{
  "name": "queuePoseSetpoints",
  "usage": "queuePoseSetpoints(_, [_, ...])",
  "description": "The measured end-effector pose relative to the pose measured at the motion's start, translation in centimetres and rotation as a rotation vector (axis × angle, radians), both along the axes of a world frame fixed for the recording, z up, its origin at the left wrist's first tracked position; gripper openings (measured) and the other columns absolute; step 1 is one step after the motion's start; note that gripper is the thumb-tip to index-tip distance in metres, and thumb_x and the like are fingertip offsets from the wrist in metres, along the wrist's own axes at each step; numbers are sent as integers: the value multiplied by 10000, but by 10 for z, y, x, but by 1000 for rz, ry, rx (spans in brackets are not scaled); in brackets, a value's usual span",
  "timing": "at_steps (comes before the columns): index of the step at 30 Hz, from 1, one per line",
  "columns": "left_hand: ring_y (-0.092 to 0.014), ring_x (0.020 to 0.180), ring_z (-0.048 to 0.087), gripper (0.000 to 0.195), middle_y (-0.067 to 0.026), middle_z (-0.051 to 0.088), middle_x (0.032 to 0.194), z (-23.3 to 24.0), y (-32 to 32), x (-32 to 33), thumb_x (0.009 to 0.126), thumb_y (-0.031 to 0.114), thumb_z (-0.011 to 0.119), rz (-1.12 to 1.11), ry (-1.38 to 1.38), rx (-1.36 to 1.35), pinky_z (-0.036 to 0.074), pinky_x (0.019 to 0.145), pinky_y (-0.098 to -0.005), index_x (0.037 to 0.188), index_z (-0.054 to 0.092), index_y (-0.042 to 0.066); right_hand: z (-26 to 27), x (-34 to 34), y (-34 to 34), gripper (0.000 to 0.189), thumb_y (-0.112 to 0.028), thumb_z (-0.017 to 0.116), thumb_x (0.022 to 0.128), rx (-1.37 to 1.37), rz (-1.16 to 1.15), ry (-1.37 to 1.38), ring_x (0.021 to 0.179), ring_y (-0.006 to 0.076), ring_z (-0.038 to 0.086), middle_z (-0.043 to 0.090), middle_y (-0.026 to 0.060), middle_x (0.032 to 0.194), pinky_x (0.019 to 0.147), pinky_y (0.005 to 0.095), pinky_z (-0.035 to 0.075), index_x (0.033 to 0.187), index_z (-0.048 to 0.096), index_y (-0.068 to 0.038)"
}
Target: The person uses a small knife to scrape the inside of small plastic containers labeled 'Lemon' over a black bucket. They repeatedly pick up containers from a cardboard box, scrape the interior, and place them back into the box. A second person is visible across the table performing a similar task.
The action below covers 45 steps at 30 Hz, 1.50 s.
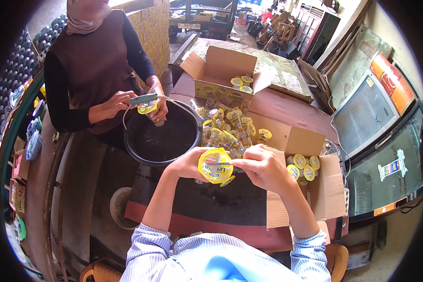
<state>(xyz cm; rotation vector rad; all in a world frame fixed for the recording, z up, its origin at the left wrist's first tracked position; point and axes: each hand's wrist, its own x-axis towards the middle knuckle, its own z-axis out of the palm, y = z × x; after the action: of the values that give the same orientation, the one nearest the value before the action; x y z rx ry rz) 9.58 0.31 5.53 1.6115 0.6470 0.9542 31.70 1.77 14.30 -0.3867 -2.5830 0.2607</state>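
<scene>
My left hand (192,164) holds a plastic drink cup with a yellow printed foil lid (215,165), the lid facing up. In my right hand (264,167) is a thin blade-like tool (220,163), its flat metal part lying across the lid. Whether it pierces the foil cannot be told. Just beyond my hands lies a heap of clear plastic cups (229,128) with yellow lids, some lids peeled or bent. To my right stands an open cardboard box (329,187) with several lidded cups (299,161) inside.
A black bucket (197,141) with a wire handle stands at the left, where a co-worker's hands (158,109) hold another cup. Beyond the heap is a second open carton (229,60) with cups. Glass-fronted coolers (384,172) stand at the right; a plastic chair (337,261) is below.
</scene>
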Motion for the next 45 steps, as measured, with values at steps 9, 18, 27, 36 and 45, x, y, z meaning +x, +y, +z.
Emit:
queuePoseSetpoints(9, [-92,893,519,641,-30,565,1002,3,-3,3,515,54,749,-31,-25,-4,412,826,-262,1098,489,9,5,1,0,212,-10,575,661,4,1,-61,671,232,508,474,62,666,661,336,424,861,592,-79])
queuePoseSetpoints(18, [-90,904,513,670,-32,559,1012,0,-4,-6,507,52,754,7,-1,-13,400,848,-259,1113,472,-3,6,7,0,208,3,577,650,6,-20,-52,670,235,506,471,62,654,654,340,418,841,598,-75])
queuePoseSetpoints(27, [-96,901,518,663,-44,562,1018,-2,-10,-12,485,85,771,38,-7,-18,397,846,-265,1082,496,-4,13,16,-2,218,5,599,646,40,-56,-1,611,193,497,462,34,617,640,305,405,834,619,-105])
queuePoseSetpoints(36, [-109,951,510,720,-79,527,1108,-4,-30,-38,466,87,786,213,-48,1,381,882,-283,1106,472,-10,-30,62,-7,217,47,599,681,-225,-439,454,558,128,480,498,31,626,597,231,376,860,636,-70])
queuePoseSetpoints(45, [-72,893,514,680,-27,550,1002,43,-40,-110,496,25,758,448,125,-8,406,829,-246,1108,467,-23,-191,147,-35,158,-32,537,793,-725,-914,919,630,39,456,550,-7,769,584,157,366,936,596,0])
